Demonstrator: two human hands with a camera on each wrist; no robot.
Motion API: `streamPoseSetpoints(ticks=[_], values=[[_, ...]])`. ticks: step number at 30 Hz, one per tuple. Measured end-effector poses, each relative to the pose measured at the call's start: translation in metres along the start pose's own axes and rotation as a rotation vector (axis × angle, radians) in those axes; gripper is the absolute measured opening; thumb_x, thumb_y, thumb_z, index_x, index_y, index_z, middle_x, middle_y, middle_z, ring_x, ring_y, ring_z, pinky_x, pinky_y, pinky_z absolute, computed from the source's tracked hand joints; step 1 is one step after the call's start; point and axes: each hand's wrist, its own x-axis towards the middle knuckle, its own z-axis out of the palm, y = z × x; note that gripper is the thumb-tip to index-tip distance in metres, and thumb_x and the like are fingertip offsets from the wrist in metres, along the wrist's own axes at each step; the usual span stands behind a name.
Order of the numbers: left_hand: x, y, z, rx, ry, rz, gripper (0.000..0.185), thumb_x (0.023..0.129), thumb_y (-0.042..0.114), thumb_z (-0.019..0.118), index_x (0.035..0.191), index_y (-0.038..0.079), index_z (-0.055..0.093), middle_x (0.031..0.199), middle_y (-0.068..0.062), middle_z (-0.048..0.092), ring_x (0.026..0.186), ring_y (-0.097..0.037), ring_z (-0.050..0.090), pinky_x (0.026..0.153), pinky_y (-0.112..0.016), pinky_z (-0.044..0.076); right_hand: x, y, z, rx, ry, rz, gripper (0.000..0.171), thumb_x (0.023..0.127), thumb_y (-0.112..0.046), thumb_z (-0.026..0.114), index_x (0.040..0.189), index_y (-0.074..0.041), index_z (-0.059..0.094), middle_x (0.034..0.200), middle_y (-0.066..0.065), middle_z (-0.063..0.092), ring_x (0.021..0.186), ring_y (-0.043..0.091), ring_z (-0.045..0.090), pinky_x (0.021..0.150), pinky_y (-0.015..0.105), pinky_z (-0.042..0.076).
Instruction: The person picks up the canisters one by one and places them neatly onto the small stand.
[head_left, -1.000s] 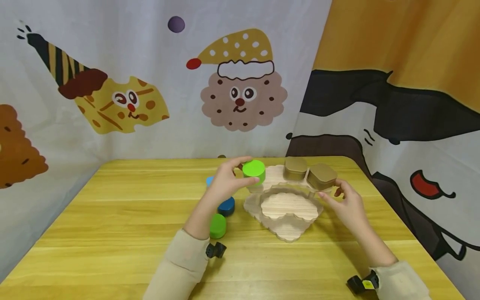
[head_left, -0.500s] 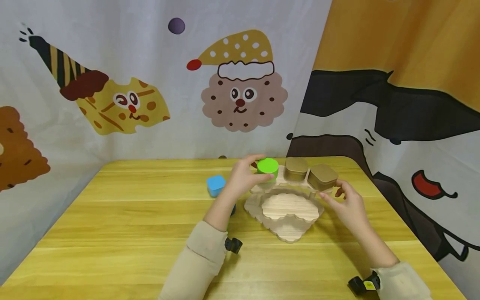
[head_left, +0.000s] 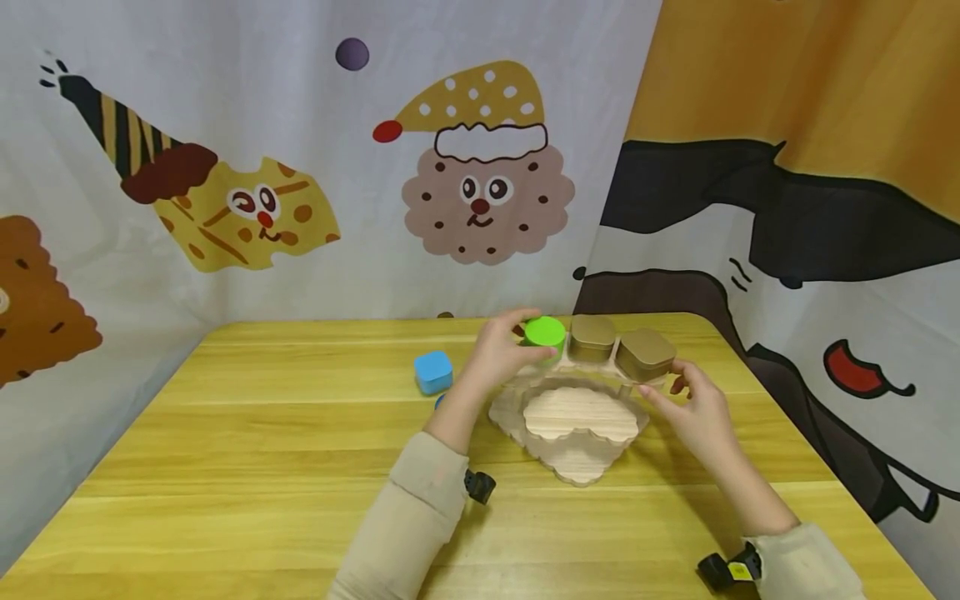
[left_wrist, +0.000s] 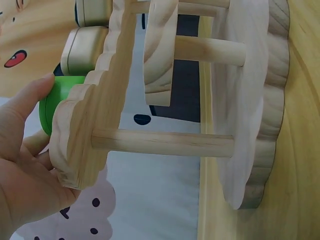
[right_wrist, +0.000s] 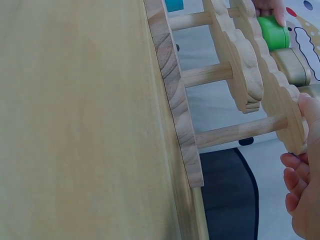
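Observation:
A tiered wooden stand [head_left: 581, 412] with scalloped shelves on round dowels stands toward the back of the table. My left hand [head_left: 504, 354] grips a round bright green tin [head_left: 545, 332] between thumb and fingers, at the left end of the top shelf [left_wrist: 95, 110]. To its right on that shelf are two gold tins, a rounded one [head_left: 592, 337] and an angular one [head_left: 645, 354]. My right hand [head_left: 693, 408] holds the right end of the top shelf, its thumb against the edge [right_wrist: 295, 125] beside the angular gold tin.
A light blue squarish tin [head_left: 433, 372] rests on the wooden table [head_left: 225, 467] left of the stand. A sliver of a darker blue tin [head_left: 439, 402] shows behind my left forearm. A printed curtain [head_left: 300, 108] hangs behind the table.
My left hand has carried the green tin rightward along the top shelf, up beside the gold tins. The forearm uncovers the light blue tin and covers another green one. My right hand stays put.

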Motion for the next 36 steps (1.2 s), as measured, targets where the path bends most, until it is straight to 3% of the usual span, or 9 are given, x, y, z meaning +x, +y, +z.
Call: streamPoseSetpoints(ticks=[10,20,25,36], values=[[0.002,-0.002,0.006,0.005,0.002,-0.006,0.062,0.076,0.021,0.083,0.132,0.008,0.058,0.113,-0.005,0.061,0.095,-0.018,0.054,0.074,-0.028,0.048,0.000,0.002,0.001,-0.004,0.009,0.001,0.043,0.084,-0.024,0.075,0.113,0.002,0.057,0.086,0.013,0.052,0.072,0.022,0.043,0.059,0.029,0.032],[-0.003,-0.008,0.005,-0.003,-0.006,-0.011,0.068,0.076,0.025,0.083,0.136,0.013,0.054,0.122,-0.002,0.058,0.101,-0.020,0.053,0.079,-0.032,0.048,0.000,0.002,0.002,0.000,0.013,-0.007,0.042,0.083,-0.023,0.076,0.113,0.000,0.057,0.085,0.014,0.052,0.071,0.022,0.043,0.057,0.030,0.032],[-0.017,-0.010,-0.006,0.034,0.021,0.004,0.069,0.077,0.027,0.083,0.138,0.013,0.052,0.124,-0.001,0.057,0.107,-0.020,0.050,0.081,-0.035,0.047,0.000,0.001,0.002,0.001,0.008,-0.004,0.042,0.084,-0.023,0.076,0.113,0.000,0.057,0.085,0.013,0.052,0.071,0.022,0.042,0.057,0.030,0.032],[-0.056,-0.006,-0.028,0.018,0.031,0.059,0.064,0.078,0.024,0.082,0.134,0.010,0.055,0.125,-0.006,0.058,0.111,-0.025,0.051,0.091,-0.040,0.043,0.000,0.000,0.001,0.003,0.010,-0.008,0.042,0.084,-0.023,0.076,0.113,0.000,0.057,0.085,0.013,0.052,0.070,0.022,0.042,0.056,0.029,0.033]])
